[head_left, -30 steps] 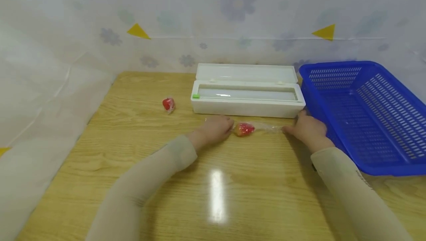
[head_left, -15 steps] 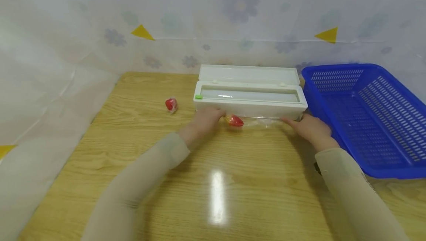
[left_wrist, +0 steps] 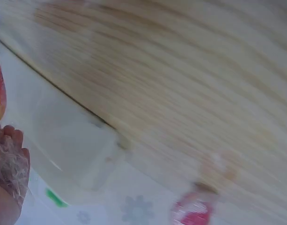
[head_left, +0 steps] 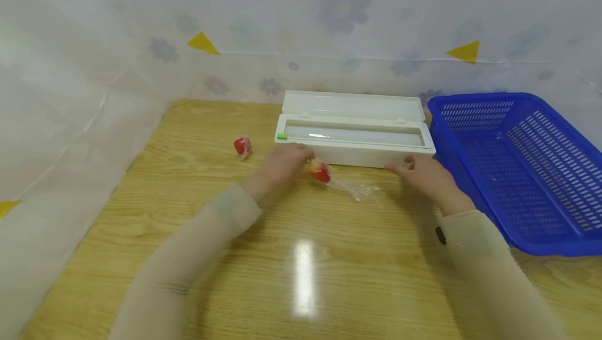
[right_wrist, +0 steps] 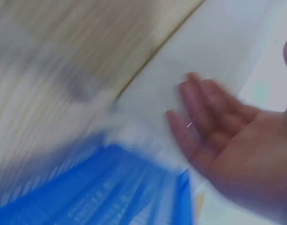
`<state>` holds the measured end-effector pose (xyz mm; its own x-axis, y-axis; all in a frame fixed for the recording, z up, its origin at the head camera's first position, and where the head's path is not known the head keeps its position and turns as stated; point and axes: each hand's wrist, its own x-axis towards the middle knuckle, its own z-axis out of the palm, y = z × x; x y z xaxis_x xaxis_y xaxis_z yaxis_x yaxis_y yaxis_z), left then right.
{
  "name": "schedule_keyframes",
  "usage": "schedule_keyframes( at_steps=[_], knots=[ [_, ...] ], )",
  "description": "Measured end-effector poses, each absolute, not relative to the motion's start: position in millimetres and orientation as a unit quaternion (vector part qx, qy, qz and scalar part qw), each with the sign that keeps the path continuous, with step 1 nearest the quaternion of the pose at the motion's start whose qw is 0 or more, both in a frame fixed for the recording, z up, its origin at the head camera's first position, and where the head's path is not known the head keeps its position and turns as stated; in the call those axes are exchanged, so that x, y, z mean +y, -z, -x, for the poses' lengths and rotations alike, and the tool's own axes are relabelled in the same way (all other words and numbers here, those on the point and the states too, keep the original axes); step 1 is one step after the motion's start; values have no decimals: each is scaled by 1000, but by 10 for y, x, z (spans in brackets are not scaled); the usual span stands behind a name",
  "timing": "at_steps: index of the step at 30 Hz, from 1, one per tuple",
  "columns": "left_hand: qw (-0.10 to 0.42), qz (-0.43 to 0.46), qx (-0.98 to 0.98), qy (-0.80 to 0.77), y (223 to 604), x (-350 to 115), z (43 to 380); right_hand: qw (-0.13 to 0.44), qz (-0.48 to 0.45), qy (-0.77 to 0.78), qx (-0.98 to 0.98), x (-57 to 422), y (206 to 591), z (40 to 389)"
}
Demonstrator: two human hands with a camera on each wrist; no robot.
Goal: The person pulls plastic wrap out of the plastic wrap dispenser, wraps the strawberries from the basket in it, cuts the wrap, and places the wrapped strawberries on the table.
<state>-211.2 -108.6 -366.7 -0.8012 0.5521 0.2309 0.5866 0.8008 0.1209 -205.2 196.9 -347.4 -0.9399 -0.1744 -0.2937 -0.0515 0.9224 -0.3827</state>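
In the head view a red, yellowish-ended fruit (head_left: 321, 172), much like a strawberry, hangs in clear cling film just in front of the white box. My left hand (head_left: 287, 162) pinches the gathered film at the fruit's pale end; crumpled film also lies across the palm in the left wrist view. The film's other end (head_left: 361, 191) trails loose toward the right. My right hand (head_left: 423, 175) is apart from it, near the box's front right corner, fingers loosely bent and holding nothing. The white cling film dispenser (head_left: 352, 158) has its lid up, with a green slider (head_left: 282, 136) at its left.
A second wrapped red fruit (head_left: 242, 148) lies on the wooden table (head_left: 226, 277), left of the dispenser. Close on the right stands a large blue plastic basket (head_left: 470, 214). A flower-patterned sheet (head_left: 263, 26) covers the wall behind.
The right hand has let go of the film's right end, which now dangles. My left hand has moved back and slightly left with the fruit, which tilts down to the right.
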Motion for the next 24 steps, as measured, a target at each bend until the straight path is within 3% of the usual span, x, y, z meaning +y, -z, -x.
schedule_keyframes(
  at_steps=[4,11,15,24],
  knots=[
    [121,362,-915,133,3620,-925,2100,150,164,274,936,1606,3523,2055],
    [135,348,-902,217,3633,-739,2097,221,209,343,888,1350,3565,2064],
    [94,302,-896,311,3664,-667,2091,239,209,377,870,1339,3597,2052],
    [-66,112,-845,518,3722,-518,2104,228,125,403,877,1290,3621,2008]
  ],
)
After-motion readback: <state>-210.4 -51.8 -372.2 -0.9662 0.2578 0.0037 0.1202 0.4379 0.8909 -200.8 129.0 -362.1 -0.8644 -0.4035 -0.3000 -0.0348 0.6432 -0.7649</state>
